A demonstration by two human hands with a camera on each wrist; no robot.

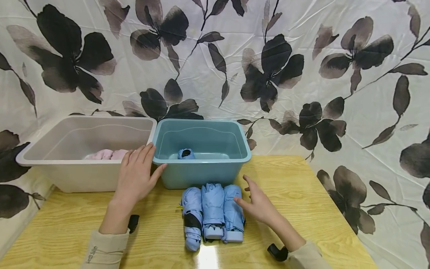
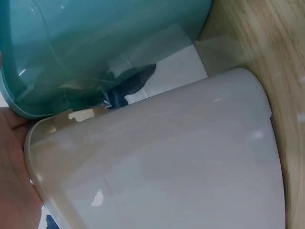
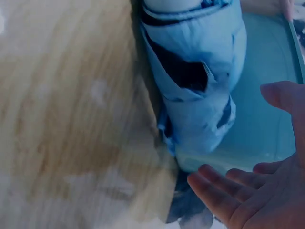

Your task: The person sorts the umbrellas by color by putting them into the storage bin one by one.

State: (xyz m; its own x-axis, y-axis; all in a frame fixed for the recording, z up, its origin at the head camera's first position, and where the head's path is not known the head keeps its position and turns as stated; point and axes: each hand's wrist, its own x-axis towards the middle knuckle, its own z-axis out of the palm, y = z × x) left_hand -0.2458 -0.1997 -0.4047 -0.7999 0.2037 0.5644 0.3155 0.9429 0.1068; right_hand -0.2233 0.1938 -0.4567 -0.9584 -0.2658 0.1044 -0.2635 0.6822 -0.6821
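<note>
Three folded blue umbrellas lie side by side in front of the teal bin (image 1: 198, 173): a left one (image 1: 193, 198) with a dark band, a middle one (image 1: 213, 203) and a right one (image 1: 231, 209). My right hand (image 1: 260, 205) hovers beside the right umbrella, thumb and fingers spread, holding nothing. In the right wrist view, the spread fingers are near the end of a blue umbrella (image 3: 195, 119). My left hand (image 1: 136, 177) rests with extended fingers on the adjoining rims of the teal bin and the light grey bin (image 1: 80, 177).
Inside the teal bin lies a rolled blue item (image 1: 186, 153). Pink fabric bundles (image 1: 105, 154) sit in the grey bin. Both bins stand at the back of the wooden table (image 1: 285, 179), against a floral cloth (image 1: 215, 89).
</note>
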